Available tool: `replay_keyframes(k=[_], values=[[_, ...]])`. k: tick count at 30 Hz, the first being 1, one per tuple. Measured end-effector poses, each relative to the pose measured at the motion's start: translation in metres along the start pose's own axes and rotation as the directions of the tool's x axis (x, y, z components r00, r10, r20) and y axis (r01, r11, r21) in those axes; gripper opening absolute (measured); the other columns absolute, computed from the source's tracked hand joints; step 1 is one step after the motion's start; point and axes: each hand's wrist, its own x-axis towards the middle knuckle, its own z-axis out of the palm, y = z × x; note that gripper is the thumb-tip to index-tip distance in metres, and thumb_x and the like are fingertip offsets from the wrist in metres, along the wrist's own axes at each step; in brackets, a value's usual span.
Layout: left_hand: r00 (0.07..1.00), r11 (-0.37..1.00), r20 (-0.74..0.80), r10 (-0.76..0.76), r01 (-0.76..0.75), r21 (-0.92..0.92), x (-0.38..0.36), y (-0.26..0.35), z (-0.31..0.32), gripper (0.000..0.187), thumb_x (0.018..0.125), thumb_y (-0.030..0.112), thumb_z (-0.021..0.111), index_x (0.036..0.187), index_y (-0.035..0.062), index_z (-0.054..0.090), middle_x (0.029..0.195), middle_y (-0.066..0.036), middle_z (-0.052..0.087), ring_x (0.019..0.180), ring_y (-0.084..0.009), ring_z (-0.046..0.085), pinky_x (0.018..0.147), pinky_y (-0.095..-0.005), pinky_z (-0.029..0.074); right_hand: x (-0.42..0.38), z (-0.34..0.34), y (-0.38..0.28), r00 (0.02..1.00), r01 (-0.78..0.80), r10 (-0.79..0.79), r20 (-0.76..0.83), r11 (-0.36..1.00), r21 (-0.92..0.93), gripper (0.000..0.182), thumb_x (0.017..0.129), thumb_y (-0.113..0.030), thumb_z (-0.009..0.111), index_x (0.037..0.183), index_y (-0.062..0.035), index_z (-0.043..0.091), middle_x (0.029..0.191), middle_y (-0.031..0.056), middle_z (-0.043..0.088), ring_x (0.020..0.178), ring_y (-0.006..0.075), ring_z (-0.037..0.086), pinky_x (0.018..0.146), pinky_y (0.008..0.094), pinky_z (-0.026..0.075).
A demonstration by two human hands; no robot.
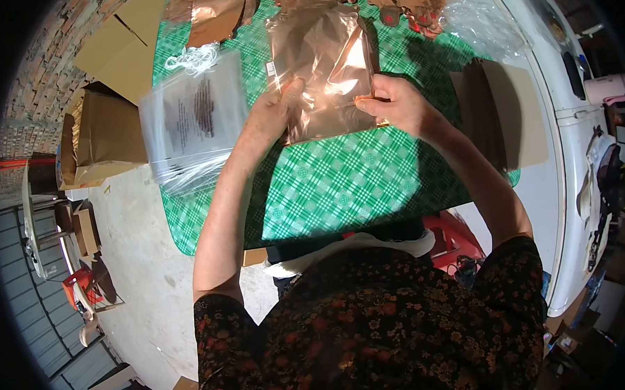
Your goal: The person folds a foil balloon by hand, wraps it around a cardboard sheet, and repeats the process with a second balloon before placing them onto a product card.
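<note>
A flat, shiny copper-brown package in clear plastic film lies on the green checked tablecloth, straight in front of me. My left hand holds its lower left side, thumb on top and the other fingers mostly hidden. At the lower right edge, my right hand pinches the film between thumb and fingers. A small white label shows on the package's left edge. What lies under the package is hidden.
Left on the table sit a stack of clear printed plastic bags and a bundle of white string. More copper-brown pieces lie at the back. Crumpled clear plastic and brown cardboard sheets are right. An open carton stands left.
</note>
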Motion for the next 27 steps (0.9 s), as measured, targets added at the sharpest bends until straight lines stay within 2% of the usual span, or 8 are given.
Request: replay_keyframes(k=[4, 7, 9, 13, 16, 19, 25, 27], values=[[0.999, 0.999, 0.005, -0.042, 0.042, 0.008, 0.009, -0.01, -0.002, 0.066, 0.112, 0.057, 0.058, 0.082, 0.0001, 0.074, 0.066, 0.002, 0.059, 0.062, -0.0096, 0.055, 0.057, -0.0299, 0.045, 0.002, -0.009, 0.003, 0.992, -0.125, 0.126, 0.013, 0.989, -0.086, 0.023, 0.105, -0.017, 0.072, 0.115, 0.0032, 0.07, 0.103, 0.0079, 0.077, 0.087, 0.0108, 0.069, 0.077, 0.0298, 0.056], [0.999, 0.995, -0.051, 0.017, -0.022, -0.094, 0.008, -0.015, 0.004, 0.065, 0.108, 0.064, 0.063, 0.073, 0.0094, 0.067, 0.066, 0.004, 0.058, 0.058, -0.0082, 0.047, 0.053, -0.0274, 0.036, -0.002, -0.014, 0.017, 0.972, 0.167, -0.207, -0.109, 0.94, -0.296, 0.022, 0.102, -0.016, 0.073, 0.116, 0.0017, 0.069, 0.098, 0.0115, 0.076, 0.084, 0.016, 0.071, 0.078, 0.0317, 0.057], [0.996, 0.991, -0.069, 0.053, -0.061, -0.117, 0.008, -0.014, 0.005, 0.065, 0.108, 0.064, 0.063, 0.074, 0.0089, 0.067, 0.067, 0.003, 0.059, 0.058, -0.0087, 0.049, 0.053, -0.0276, 0.037, -0.007, -0.018, 0.029, 0.949, 0.18, -0.255, -0.186, 0.921, -0.344, 0.023, 0.101, -0.014, 0.074, 0.117, 0.0021, 0.069, 0.097, 0.0132, 0.075, 0.085, 0.0192, 0.072, 0.078, 0.0333, 0.058], [0.999, 0.991, -0.044, -0.012, 0.005, -0.136, 0.004, -0.003, 0.005, 0.065, 0.108, 0.063, 0.063, 0.075, 0.0076, 0.069, 0.067, 0.003, 0.06, 0.057, -0.0085, 0.051, 0.053, -0.0274, 0.039, -0.018, -0.018, 0.032, 0.869, 0.205, -0.393, -0.301, 0.839, -0.505, 0.026, 0.1, -0.011, 0.075, 0.12, 0.0033, 0.068, 0.101, 0.0144, 0.075, 0.088, 0.0224, 0.074, 0.08, 0.0351, 0.059], [0.999, 0.989, -0.023, -0.035, 0.031, -0.143, 0.009, -0.008, 0.003, 0.064, 0.108, 0.061, 0.064, 0.074, 0.0069, 0.069, 0.066, 0.002, 0.061, 0.057, -0.0083, 0.052, 0.053, -0.0273, 0.041, -0.017, -0.022, 0.041, 0.892, 0.144, -0.302, -0.337, 0.895, -0.422, 0.03, 0.099, -0.01, 0.075, 0.124, 0.0036, 0.067, 0.107, 0.0173, 0.076, 0.091, 0.0245, 0.075, 0.081, 0.0366, 0.059], [0.998, 0.987, -0.046, -0.032, 0.024, -0.156, 0.011, -0.009, 0.006, 0.064, 0.108, 0.06, 0.066, 0.07, 0.0076, 0.068, 0.065, 0.002, 0.062, 0.056, -0.0082, 0.052, 0.053, -0.0269, 0.04, -0.016, -0.019, 0.043, 0.908, 0.21, -0.327, -0.261, 0.895, -0.393, 0.029, 0.1, -0.009, 0.075, 0.125, 0.0035, 0.067, 0.109, 0.0191, 0.075, 0.09, 0.0264, 0.075, 0.08, 0.0372, 0.059], [0.997, 0.989, -0.069, -0.045, 0.035, -0.144, 0.008, -0.008, 0.006, 0.064, 0.108, 0.058, 0.067, 0.065, 0.0104, 0.066, 0.065, 0.003, 0.062, 0.057, -0.0081, 0.052, 0.053, -0.0275, 0.039, -0.019, -0.012, 0.033, 0.919, 0.173, -0.279, -0.277, 0.919, -0.353, 0.029, 0.099, -0.008, 0.075, 0.124, 0.0038, 0.068, 0.109, 0.0197, 0.074, 0.089, 0.0266, 0.076, 0.077, 0.0363, 0.059], [0.997, 0.986, -0.062, -0.054, 0.043, -0.164, 0.009, -0.01, 0.006, 0.063, 0.107, 0.058, 0.067, 0.066, 0.0108, 0.066, 0.065, 0.003, 0.062, 0.056, -0.0084, 0.052, 0.053, -0.0277, 0.04, -0.021, -0.011, 0.034, 0.911, 0.189, -0.309, -0.271, 0.9, -0.392, 0.03, 0.099, -0.007, 0.075, 0.126, 0.0041, 0.068, 0.107, 0.0197, 0.072, 0.087, 0.0266, 0.075, 0.077, 0.0366, 0.059]])
